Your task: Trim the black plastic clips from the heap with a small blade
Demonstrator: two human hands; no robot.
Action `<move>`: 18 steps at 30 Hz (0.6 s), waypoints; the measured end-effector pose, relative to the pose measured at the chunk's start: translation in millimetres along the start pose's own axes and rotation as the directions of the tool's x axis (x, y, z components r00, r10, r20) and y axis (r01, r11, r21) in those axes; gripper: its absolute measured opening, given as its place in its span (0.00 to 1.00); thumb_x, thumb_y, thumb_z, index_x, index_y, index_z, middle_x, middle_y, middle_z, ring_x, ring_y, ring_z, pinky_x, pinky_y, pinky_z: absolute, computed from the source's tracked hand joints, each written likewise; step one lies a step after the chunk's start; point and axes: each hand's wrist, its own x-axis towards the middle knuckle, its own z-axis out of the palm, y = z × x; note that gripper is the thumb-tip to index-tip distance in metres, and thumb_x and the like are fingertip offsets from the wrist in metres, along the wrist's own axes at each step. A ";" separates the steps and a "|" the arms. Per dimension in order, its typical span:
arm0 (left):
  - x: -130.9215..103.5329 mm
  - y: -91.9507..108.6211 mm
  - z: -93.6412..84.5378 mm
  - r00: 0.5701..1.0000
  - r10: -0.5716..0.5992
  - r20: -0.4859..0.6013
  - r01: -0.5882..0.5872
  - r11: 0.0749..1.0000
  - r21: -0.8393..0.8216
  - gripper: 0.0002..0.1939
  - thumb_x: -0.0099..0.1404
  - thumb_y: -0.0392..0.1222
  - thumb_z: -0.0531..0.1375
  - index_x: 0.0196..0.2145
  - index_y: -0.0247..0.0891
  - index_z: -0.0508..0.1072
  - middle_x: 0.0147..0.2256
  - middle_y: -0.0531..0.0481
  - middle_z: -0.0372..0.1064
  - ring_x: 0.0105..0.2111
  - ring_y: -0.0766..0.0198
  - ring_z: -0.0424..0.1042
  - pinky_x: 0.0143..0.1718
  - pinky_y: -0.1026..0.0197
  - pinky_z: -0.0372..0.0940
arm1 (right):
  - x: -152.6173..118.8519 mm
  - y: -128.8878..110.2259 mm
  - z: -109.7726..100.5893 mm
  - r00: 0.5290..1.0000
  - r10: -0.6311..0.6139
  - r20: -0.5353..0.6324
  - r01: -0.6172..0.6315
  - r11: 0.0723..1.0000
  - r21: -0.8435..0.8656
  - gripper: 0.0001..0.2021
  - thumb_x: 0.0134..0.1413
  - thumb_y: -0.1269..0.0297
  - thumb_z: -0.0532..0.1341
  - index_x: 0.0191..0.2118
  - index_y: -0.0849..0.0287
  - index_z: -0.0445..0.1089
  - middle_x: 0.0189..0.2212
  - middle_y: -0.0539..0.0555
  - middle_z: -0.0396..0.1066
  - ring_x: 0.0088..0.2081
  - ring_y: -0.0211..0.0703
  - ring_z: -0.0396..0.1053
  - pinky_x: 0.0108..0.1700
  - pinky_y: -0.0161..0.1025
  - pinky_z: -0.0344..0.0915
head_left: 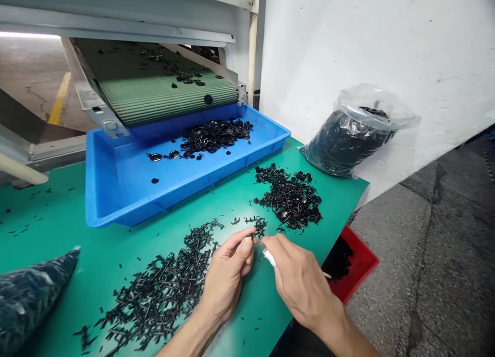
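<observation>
My left hand point(231, 274) is closed in a pinch on a small black part point(252, 236) above the green table. Just right of it, my right hand point(297, 274) has its fingers curled, with something white point(269, 257) between them; the fingertips are partly hidden. A pile of black branched pieces point(166, 285) spreads to the left of my left hand. Beyond my hands lies a second heap of small black parts point(290, 197). The blue tray point(135, 179) behind holds more black pieces, some of them round.
A green conveyor belt point(154, 83) slopes down to the tray. One filled plastic bag point(348, 135) leans by the white wall; another bag point(33, 295) lies at the lower left. Below the table's right edge point(348, 210) is a red container point(361, 264).
</observation>
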 end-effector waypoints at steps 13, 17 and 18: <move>-1.5 0.6 -0.9 1.000 0.006 -0.012 -0.005 0.998 0.059 0.17 0.53 0.50 0.71 0.38 0.36 0.82 0.21 0.56 0.59 0.21 0.71 0.51 0.21 0.65 0.46 | 4.0 -7.4 11.0 0.993 0.019 -0.118 -0.014 0.999 0.048 0.16 0.59 0.79 0.49 0.44 0.58 0.69 0.32 0.53 0.70 0.33 0.45 0.68 0.34 0.38 0.61; -2.4 3.8 -0.2 0.999 -0.045 0.008 0.044 0.998 0.054 0.18 0.55 0.48 0.71 0.41 0.36 0.81 0.20 0.58 0.56 0.20 0.72 0.49 0.21 0.67 0.44 | 3.8 -3.2 9.6 0.994 0.051 -0.094 -0.038 0.991 0.130 0.19 0.55 0.81 0.48 0.45 0.58 0.70 0.32 0.53 0.70 0.33 0.43 0.68 0.34 0.37 0.62; -2.6 4.4 0.0 0.998 -0.057 0.010 0.057 0.998 0.037 0.19 0.56 0.48 0.70 0.43 0.36 0.80 0.20 0.58 0.57 0.20 0.72 0.50 0.20 0.67 0.44 | 3.3 -1.8 9.7 0.994 0.057 -0.088 -0.043 0.987 0.153 0.20 0.54 0.81 0.48 0.45 0.57 0.70 0.33 0.53 0.70 0.34 0.43 0.69 0.35 0.37 0.63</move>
